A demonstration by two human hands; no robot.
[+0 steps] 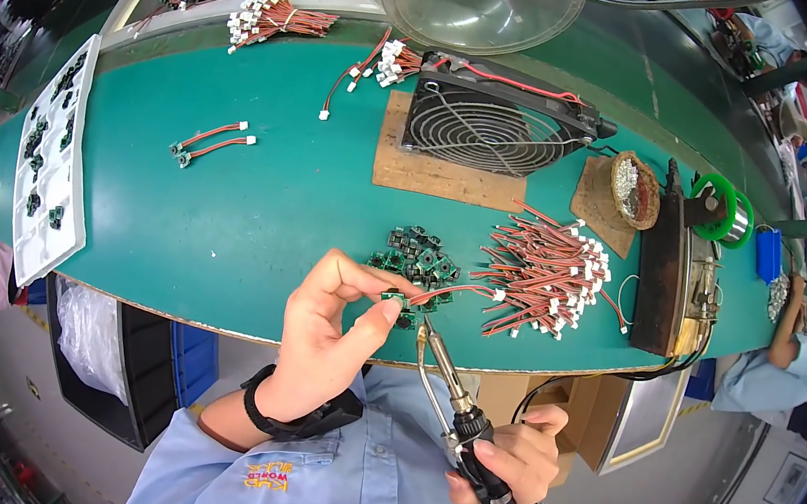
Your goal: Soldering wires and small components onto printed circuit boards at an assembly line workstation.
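My left hand pinches a small green circuit board between thumb and fingers, near the table's front edge. A red and black wire lead with a white connector runs right from that board. In my right hand is a soldering iron with a thin metal feed tube along its shaft. Its tip points up and left, just below the wire end; whether they touch I cannot tell. Behind my left fingers lies a pile of small circuit boards. Right of it is a heap of wire leads.
A black fan stands on brown board beyond the piles. At right are a small round bowl, a dark metal box and a green solder spool. Two wired boards and a white tray lie left. Co-workers sit at both sides.
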